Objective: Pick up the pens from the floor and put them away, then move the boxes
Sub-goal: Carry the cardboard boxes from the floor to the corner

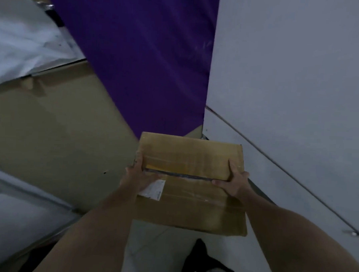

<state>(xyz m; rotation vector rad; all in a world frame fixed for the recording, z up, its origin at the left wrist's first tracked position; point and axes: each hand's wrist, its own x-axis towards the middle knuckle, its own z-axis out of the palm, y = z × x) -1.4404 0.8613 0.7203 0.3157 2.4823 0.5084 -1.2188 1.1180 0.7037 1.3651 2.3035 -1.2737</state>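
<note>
A brown cardboard box (192,157) with taped flaps and a small white label sits low in the middle of the head view, in the corner between a purple panel and a white wall. My left hand (137,175) grips its left edge, thumb on top. My right hand (234,182) grips its right edge, fingers across the top seam. Both forearms reach in from the bottom. No pens are in view.
A large tan cardboard surface (56,129) fills the left. A purple panel (141,57) stands behind the box. A white wall or cabinet (291,79) closes the right side. White plastic wrap (19,44) lies top left. Pale floor (154,249) shows below the box.
</note>
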